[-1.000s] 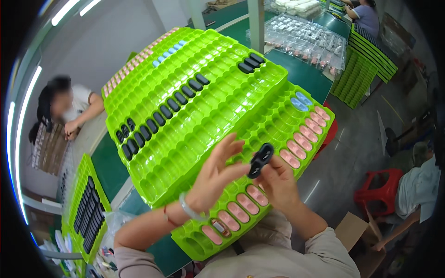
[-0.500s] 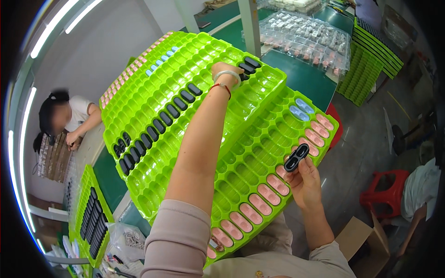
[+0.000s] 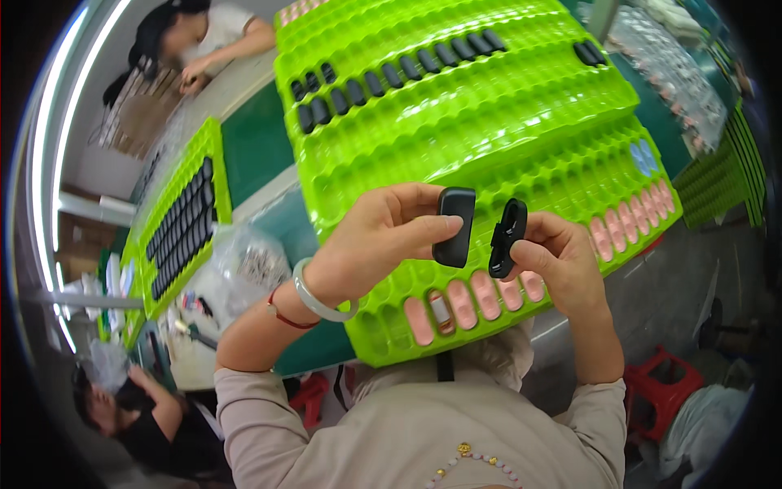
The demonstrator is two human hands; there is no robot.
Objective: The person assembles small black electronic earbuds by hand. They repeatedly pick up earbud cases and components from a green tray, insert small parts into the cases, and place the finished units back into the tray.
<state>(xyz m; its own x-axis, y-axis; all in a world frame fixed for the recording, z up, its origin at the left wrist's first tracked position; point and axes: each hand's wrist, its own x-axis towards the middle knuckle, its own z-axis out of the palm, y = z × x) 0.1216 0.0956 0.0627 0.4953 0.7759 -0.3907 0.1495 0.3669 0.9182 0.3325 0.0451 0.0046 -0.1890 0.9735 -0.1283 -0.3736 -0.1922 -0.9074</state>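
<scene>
My left hand (image 3: 383,232) pinches a smooth black oblong shell (image 3: 453,232) between thumb and fingers. Beside it, a small gap apart, my right hand (image 3: 566,261) grips a black oval frame (image 3: 503,244) with two openings. Both parts are held upright above the lower green tray (image 3: 379,338). Its near edge carries a row of pink oval pieces (image 3: 463,306), one slot holding a piece with a pale insert (image 3: 441,312). Blue pieces (image 3: 643,159) lie at its right end. Behind, an upper green tray (image 3: 383,155) holds a row of black oblong pieces (image 3: 407,67).
Another green tray with black pieces (image 3: 183,228) stands at left, by a clear bag of small parts (image 3: 252,261). Two people (image 3: 216,45) are on the left side. Clear plastic trays (image 3: 668,73) lie far right, a red stool (image 3: 664,391) lower right.
My left hand has come back from the upper tray's far right with a black shell. My right hand has moved left, bringing the black frame beside it. The view has shifted.
</scene>
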